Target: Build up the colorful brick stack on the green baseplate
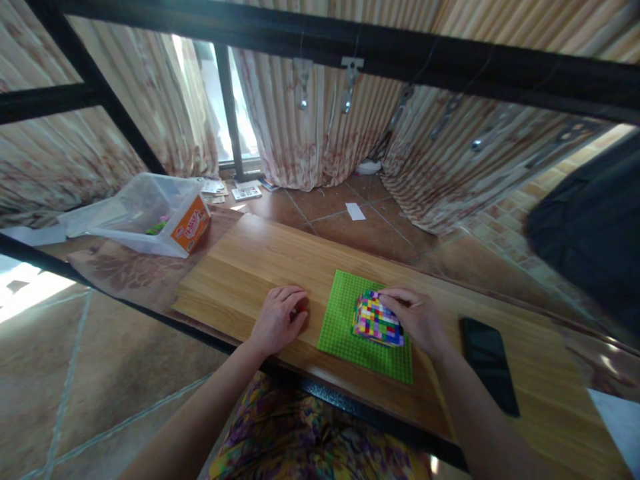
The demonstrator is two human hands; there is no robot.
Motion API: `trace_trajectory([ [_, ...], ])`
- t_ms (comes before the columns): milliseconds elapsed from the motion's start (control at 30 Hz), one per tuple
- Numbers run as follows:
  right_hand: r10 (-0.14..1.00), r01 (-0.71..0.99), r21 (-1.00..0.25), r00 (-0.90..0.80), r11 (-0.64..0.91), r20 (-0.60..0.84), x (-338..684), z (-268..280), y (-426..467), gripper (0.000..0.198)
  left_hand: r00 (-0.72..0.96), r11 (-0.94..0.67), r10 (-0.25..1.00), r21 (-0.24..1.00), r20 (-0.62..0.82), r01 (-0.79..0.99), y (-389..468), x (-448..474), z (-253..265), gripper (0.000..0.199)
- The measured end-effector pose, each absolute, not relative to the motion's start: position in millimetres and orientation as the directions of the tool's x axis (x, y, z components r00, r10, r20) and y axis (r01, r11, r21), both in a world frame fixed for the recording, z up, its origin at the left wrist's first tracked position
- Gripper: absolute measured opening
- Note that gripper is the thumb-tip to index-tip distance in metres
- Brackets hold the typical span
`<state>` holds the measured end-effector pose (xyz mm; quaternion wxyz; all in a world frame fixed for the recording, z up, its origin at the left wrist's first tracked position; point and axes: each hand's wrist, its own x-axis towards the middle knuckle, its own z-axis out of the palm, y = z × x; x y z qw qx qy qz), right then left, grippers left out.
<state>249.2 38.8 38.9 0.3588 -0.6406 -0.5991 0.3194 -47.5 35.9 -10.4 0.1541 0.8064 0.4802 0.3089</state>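
Observation:
A bright green studded baseplate [337, 327] lies on the wooden tabletop in front of me. On it stands a boxy toy-brick model [376, 319] of many mixed colours: yellow, pink, white, blue, red and green. My right hand [413, 317] reaches in from the right, thumb and fingers closed at the model's upper right edge; a small brick under the fingertips may be hidden. To the left of the baseplate, my left hand [280, 320] rests on the wood with curled fingers. A bit of red shows between its thumb and fingers, too small to make out.
A black phone [490, 365] lies right of the baseplate. At the far left a clear plastic bin [150, 217] with an orange label holds a few coloured pieces. A black metal bar [320, 30] crosses above, with clips hanging below. Papers and pleated curtains are beyond the table.

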Motion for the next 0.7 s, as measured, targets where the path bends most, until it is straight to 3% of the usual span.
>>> trace_trajectory([
  [400, 0.995, 0.56, -0.826, 0.094, -0.073, -0.025, 248.6, 38.9, 34.8, 0.033, 0.331, -0.476, 0.878, 0.559, 0.346, 0.678, 36.0, -48.8, -12.6, 0.041],
  [467, 0.988, 0.574, -0.817, 0.149, -0.056, 0.037, 248.2, 41.0, 30.0, 0.035, 0.327, -0.473, 0.88, 0.573, 0.345, 0.67, 35.5, -49.1, -13.4, 0.046],
  [567, 0.947, 0.651, -0.758, 0.213, 0.046, 0.24, 237.2, 51.3, 18.1, 0.031, 0.322, -0.465, 0.885, 0.591, 0.338, 0.659, 34.5, -49.2, -13.9, 0.053],
  [633, 0.927, 0.693, -0.709, 0.164, 0.135, 0.337, 219.9, 60.1, 9.4, 0.027, 0.325, -0.466, 0.884, 0.603, 0.335, 0.647, 34.5, -49.1, -14.1, 0.057],
  [700, 0.939, 0.698, -0.679, 0.026, 0.229, 0.344, 195.5, 65.6, 3.2, 0.023, 0.332, -0.47, 0.883, 0.614, 0.333, 0.634, 34.9, -49.2, -14.4, 0.059],
])
